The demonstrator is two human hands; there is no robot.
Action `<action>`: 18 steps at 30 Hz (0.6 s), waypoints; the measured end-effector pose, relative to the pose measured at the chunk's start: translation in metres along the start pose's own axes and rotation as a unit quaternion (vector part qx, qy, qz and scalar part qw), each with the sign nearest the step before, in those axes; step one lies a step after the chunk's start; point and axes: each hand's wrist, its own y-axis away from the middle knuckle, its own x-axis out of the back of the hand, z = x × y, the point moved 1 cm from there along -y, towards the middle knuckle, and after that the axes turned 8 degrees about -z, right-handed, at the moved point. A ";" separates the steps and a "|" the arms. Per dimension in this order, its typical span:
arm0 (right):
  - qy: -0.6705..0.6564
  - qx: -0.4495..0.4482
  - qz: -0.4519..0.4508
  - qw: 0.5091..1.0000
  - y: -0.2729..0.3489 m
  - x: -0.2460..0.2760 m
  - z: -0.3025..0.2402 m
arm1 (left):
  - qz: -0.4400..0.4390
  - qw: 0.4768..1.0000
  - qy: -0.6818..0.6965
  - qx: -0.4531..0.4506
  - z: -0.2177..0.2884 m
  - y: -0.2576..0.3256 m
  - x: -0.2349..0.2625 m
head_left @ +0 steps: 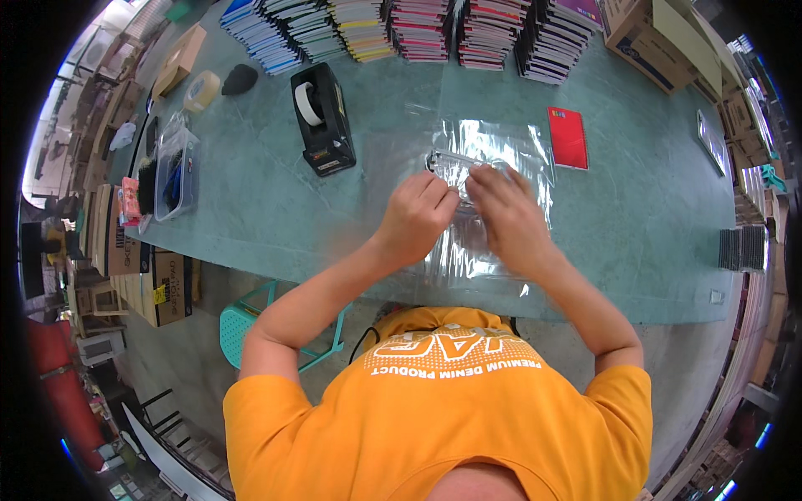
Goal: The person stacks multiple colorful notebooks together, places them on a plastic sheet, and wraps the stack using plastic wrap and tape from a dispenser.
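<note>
Clear, shiny plastic sheets or bags lie spread on the green table in front of me. My left hand is closed over them, its fingers curled into a pinch; what is between the fingertips is hidden. Beside it, my right hand has its fingers stretched out over the plastic, slightly blurred. Just beyond my fingertips is a small clear piece with a dark end, too glary to name. To the right of the plastic lies a red spiral notebook.
A black tape dispenser stands left of the plastic. Stacks of coloured notebooks line the far edge. At left are a tape roll and a plastic bin. An open cardboard box sits far right; a green stool stands below.
</note>
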 end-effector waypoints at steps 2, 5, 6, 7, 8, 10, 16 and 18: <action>-0.074 0.017 0.024 0.997 -0.013 0.006 0.005 | 0.053 0.998 -0.034 -0.003 0.001 0.010 -0.012; -0.061 0.067 0.008 0.996 -0.023 -0.016 0.011 | 0.109 0.988 -0.110 -0.002 0.005 0.027 -0.027; -0.054 0.068 -0.017 0.996 -0.021 -0.016 0.013 | 0.109 0.986 -0.124 0.000 0.005 0.034 -0.028; -0.051 0.076 -0.023 0.996 -0.021 -0.015 0.015 | 0.109 0.984 -0.138 0.001 0.004 0.038 -0.028; -0.047 0.083 -0.029 0.995 -0.020 -0.014 0.018 | 0.096 0.990 -0.099 -0.008 -0.001 0.042 -0.026; -0.028 0.093 -0.027 0.995 -0.021 -0.014 0.018 | 0.069 0.997 -0.027 -0.030 -0.006 0.040 -0.008; 0.030 0.085 -0.015 0.996 -0.016 -0.019 0.009 | -0.034 0.950 0.274 0.143 -0.036 -0.022 -0.003; 0.022 0.079 -0.031 0.996 -0.015 -0.019 0.008 | -0.148 0.905 0.345 0.199 -0.049 -0.035 0.003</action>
